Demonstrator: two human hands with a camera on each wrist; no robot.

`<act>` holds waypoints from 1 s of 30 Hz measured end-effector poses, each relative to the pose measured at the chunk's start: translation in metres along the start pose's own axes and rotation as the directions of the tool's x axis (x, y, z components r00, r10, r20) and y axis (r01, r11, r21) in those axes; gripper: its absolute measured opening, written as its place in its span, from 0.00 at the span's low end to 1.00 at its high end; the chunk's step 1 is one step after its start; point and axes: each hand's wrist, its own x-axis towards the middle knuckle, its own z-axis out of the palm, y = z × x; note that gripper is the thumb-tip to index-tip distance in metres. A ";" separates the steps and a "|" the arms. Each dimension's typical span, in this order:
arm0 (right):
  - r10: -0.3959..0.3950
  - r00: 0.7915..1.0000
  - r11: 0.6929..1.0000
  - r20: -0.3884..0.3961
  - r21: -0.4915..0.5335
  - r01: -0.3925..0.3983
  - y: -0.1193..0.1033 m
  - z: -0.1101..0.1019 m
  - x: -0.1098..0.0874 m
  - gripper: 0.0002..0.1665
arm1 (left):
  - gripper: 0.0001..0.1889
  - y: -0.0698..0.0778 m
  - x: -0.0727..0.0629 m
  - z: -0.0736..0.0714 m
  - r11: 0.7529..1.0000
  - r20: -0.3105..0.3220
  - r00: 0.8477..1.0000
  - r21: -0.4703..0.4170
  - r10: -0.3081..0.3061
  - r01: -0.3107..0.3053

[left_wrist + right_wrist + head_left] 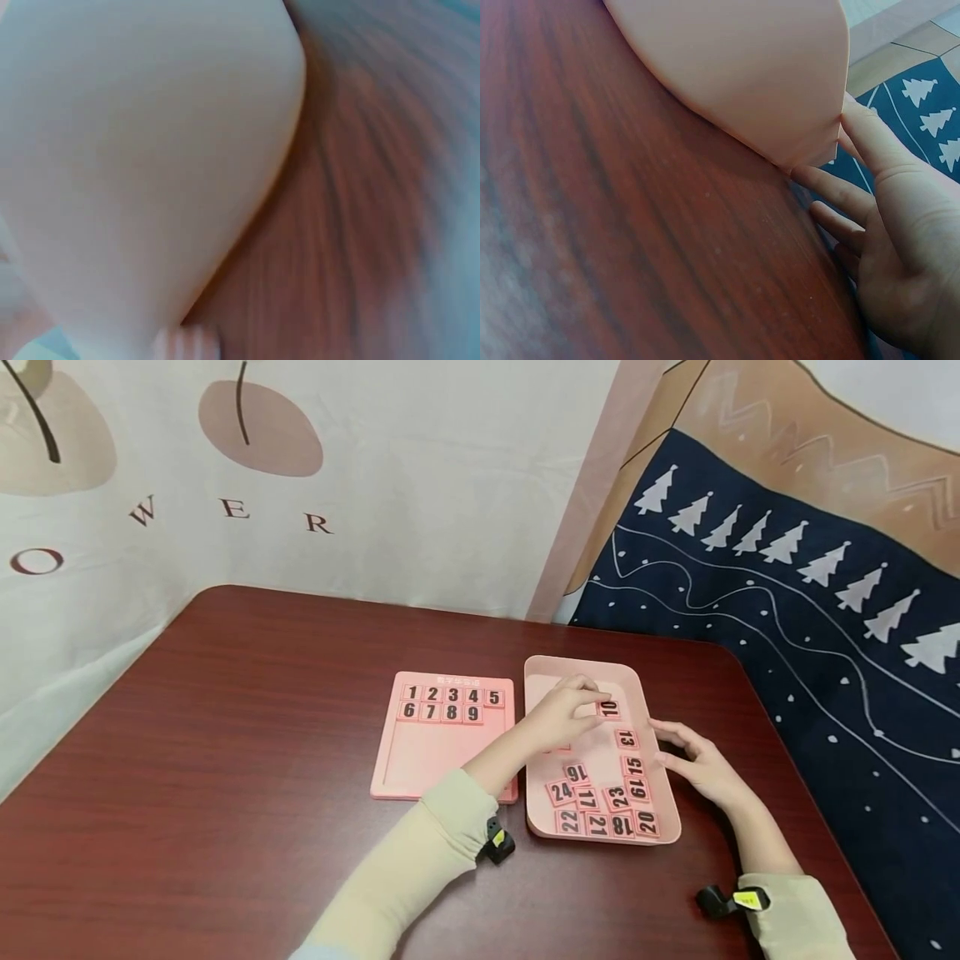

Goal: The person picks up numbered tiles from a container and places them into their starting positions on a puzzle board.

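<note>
Reddish-brown tabletop (225, 760) supports a pink tray (622, 677). Fingertips of the left hand (566, 710) flank the "10" tile (609, 710); whether they pinch it cannot be told. The right hand (697, 764), fingers spread, touches the tray's side. Picking seems underway; next calls for a clean lift, perhaps toward the number board (435, 760) left of those fingertips.

Soft light — blurry left wrist view
</note>
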 end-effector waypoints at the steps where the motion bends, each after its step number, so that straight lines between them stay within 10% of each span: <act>1: 0.001 1.000 1.000 0.000 -0.001 -0.001 0.000 0.000 0.000 0.29 | 0.20 0.000 -0.002 -0.003 1.000 0.000 1.000 -0.007 0.006 -0.006; 17: -0.019 1.000 1.000 0.008 0.019 0.019 0.002 0.000 0.001 0.30 | 0.18 -0.005 -0.045 -0.040 0.990 -0.012 0.991 -0.032 0.137 -0.137; 30: -0.027 1.000 0.999 0.006 0.024 0.027 0.003 -0.001 0.001 0.30 | 0.18 -0.017 -0.088 -0.082 0.993 -0.036 0.993 -0.037 0.112 -0.113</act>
